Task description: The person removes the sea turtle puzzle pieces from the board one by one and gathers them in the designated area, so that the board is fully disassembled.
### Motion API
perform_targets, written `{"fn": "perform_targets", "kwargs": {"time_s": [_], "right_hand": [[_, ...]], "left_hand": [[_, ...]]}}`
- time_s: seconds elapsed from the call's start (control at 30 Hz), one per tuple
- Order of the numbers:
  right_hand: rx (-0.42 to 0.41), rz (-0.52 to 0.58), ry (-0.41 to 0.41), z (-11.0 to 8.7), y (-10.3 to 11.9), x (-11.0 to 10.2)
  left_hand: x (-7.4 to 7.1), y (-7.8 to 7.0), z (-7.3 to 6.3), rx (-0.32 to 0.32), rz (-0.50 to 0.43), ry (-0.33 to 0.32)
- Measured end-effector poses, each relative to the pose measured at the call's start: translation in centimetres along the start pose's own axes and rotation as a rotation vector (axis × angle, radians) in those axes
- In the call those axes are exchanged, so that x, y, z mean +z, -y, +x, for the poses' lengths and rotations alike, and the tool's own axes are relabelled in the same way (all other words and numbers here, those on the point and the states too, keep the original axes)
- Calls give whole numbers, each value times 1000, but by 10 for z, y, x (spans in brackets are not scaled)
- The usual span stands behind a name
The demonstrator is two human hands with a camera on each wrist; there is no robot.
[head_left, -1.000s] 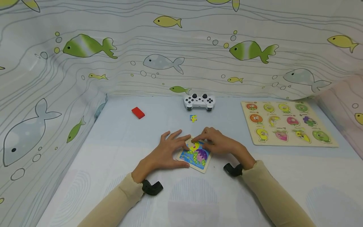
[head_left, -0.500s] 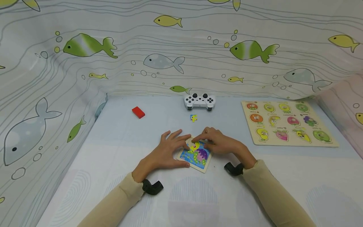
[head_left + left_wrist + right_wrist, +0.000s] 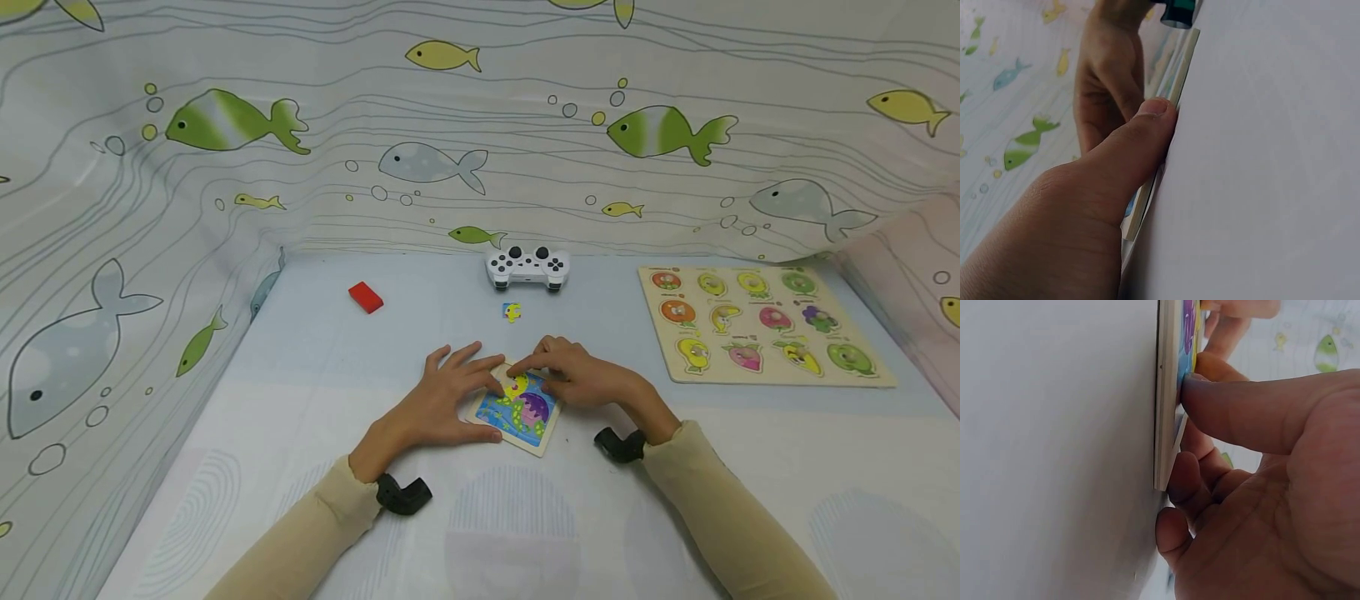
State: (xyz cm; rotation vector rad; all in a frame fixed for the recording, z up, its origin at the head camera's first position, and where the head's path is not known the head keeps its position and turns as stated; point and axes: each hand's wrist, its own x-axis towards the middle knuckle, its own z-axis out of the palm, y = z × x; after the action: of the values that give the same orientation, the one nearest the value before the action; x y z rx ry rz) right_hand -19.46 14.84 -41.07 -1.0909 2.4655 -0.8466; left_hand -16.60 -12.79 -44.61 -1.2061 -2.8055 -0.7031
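A small square jigsaw puzzle [image 3: 517,412] in a pale wooden frame lies tilted on the table, with a purple, yellow and blue sea picture. Bare wood shows at its far corner. My left hand [image 3: 438,408] spans its left side and grips it, the thumb against the near edge and fingertips on the far-left part. In the left wrist view the thumb [image 3: 1141,128] presses the board's side. My right hand [image 3: 581,375] holds the far-right edge between thumb and curled fingers, its index finger stretched onto the bare corner. A thin slanted edge [image 3: 1181,431] stands near that thumb.
Beyond the hands lies a loose yellow-and-blue puzzle piece [image 3: 512,312]. A white game controller [image 3: 527,270] rests behind it, a red block [image 3: 366,297] to the left. A wooden fruit puzzle board [image 3: 765,329] lies at the right. A fish-patterned curtain [image 3: 540,183] encloses the table.
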Motion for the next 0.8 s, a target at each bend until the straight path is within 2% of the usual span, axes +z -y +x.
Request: {"fn": "perform_targets", "kwargs": {"time_s": [0.3,0.8], "right_hand": [[8,-8,-5,-1,0,0],[11,39,-30,-2,-2,1]], "left_hand": [[-1,-1,0,65,70,-7],[0,-1,0,63,77,-10]]}}
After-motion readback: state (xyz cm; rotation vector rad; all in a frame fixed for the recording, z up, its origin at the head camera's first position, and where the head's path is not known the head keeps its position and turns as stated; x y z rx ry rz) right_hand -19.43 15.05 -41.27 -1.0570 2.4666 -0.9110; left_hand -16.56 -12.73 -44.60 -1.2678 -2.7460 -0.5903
